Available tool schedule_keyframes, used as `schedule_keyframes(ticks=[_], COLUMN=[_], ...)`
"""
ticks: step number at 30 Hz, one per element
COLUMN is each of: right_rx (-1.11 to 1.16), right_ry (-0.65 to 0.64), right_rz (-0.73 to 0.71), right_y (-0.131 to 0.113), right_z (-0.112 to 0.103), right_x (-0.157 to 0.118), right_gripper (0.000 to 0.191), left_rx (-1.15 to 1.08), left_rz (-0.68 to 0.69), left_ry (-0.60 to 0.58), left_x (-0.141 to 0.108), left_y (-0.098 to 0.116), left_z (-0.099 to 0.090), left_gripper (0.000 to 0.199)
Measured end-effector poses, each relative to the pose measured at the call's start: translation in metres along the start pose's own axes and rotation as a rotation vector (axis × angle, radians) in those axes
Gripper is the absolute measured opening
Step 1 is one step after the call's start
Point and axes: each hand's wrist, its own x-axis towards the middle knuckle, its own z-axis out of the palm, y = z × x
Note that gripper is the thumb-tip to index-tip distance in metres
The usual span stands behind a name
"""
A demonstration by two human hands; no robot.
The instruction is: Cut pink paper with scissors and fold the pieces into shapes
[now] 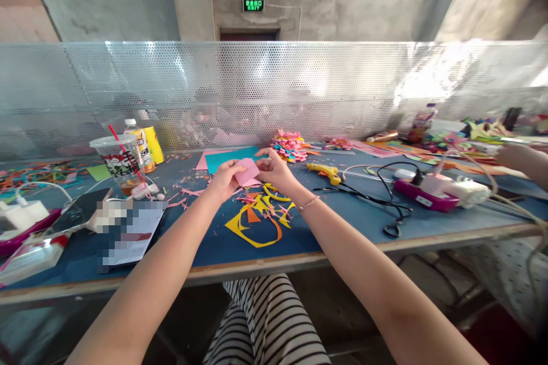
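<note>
Nearest of all, the striped trousers [265, 325] of the person show below the wooden front edge of the table [342, 234]. Just behind this edge, yellow scraps [244, 236] and an orange scrap [253, 215] lie loosely on the blue surface, with thin pink strips among them. To the left a device with a lit screen [143, 234], partly blurred, lies near the edge. Above the scraps, in the middle, the left hand [226, 179] holds a piece of pink paper [248, 171], its fingers closed on the left side of the sheet. The right hand [276, 171] is at the other side of this paper, with its fingers bent and a little apart; I cannot tell whether they grip it. To the right are a yellow tool [324, 173], black cables [368, 199] and a purple power strip [423, 195]; to the left stands a plastic cup [120, 165] with a red straw. Beyond the hands, a blue sheet [226, 158] lies flat, and a heap of colourful paper pieces [289, 146] is beside it. At the far right another person's hand [522, 161] is over the table. Behind everything rises a perforated metal screen [342, 80], and on the concrete wall a green exit sign [253, 5] is lit.
</note>
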Motion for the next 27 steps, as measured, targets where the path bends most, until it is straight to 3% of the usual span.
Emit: schedule_keyframes(ticks=[5, 12, 22, 27], right_rx=[-0.192, -0.229, -0.153, -0.105], right_ry=[0.011, 0.136, 0.158, 0.164], right_rz=[-0.117, -0.114, -0.123, -0.109], right_y=[0.007, 0.004, -0.004, -0.003], right_z=[-0.001, -0.003, -0.003, -0.002], right_x=[0.001, 0.001, -0.002, -0.002], right_gripper=[0.016, 0.011, 0.01, 0.012], left_rx=[-0.039, -0.071, -0.12, -0.143], left_rz=[-0.009, -0.103, -0.134, -0.165], left_ry=[0.0, -0.083, -0.099, -0.172], left_x=[-0.003, -0.004, -0.006, -0.007], left_y=[0.002, 0.003, 0.007, 0.007], left_z=[0.003, -0.001, 0.0, 0.0], left_gripper=[0.016, 0.016, 0.023, 0.022])
